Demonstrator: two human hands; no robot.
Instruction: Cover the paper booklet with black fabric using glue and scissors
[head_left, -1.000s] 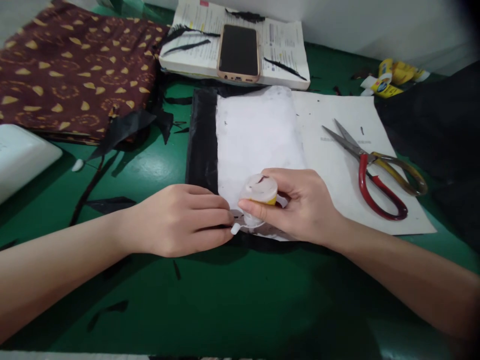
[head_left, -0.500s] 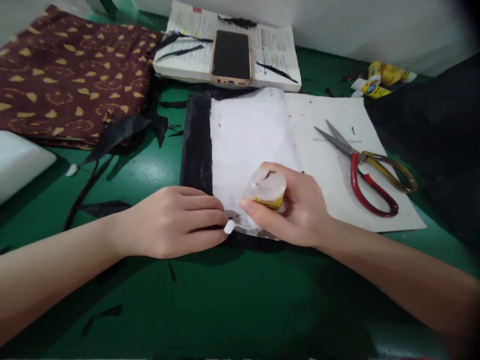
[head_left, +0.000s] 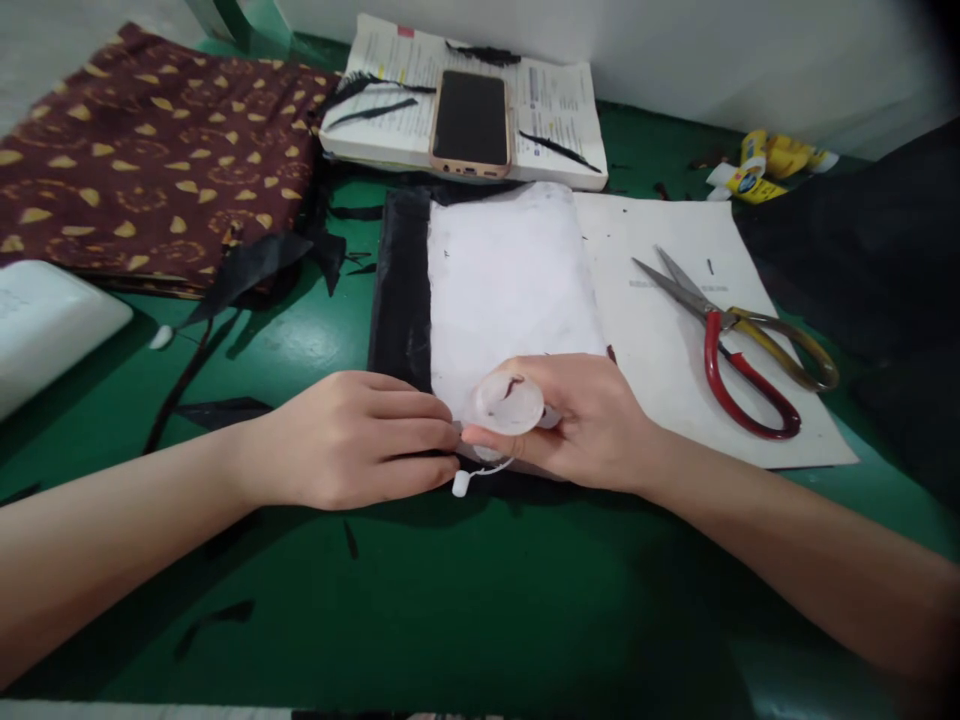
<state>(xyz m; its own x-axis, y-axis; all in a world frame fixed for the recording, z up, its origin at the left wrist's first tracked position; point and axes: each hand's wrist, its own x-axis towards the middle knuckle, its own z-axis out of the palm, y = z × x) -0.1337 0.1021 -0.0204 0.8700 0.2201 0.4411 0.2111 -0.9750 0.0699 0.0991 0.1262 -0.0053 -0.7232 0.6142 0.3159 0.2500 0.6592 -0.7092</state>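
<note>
My right hand is wrapped round a translucent white glue bottle, tipped so its base faces up. A small white cap dangles from it on a thin strap. The bottle is over the near edge of a white sheet lying on a black cover. My left hand rests at the near left corner of that sheet. Its fingers are bent and close together, the thumb is hidden, and what they pinch does not show.
Scissors with red and yellowish handles lie on a pale page at right. Behind are a phone on an open book and yellow glue tubes. A patterned maroon cloth item and black scraps lie left on the green table.
My right hand has shifted left and toward me with the bottle, now close to my left fingertips. The cap hangs slightly lower. My left hand stays nearly in place; the view shifts slightly.
</note>
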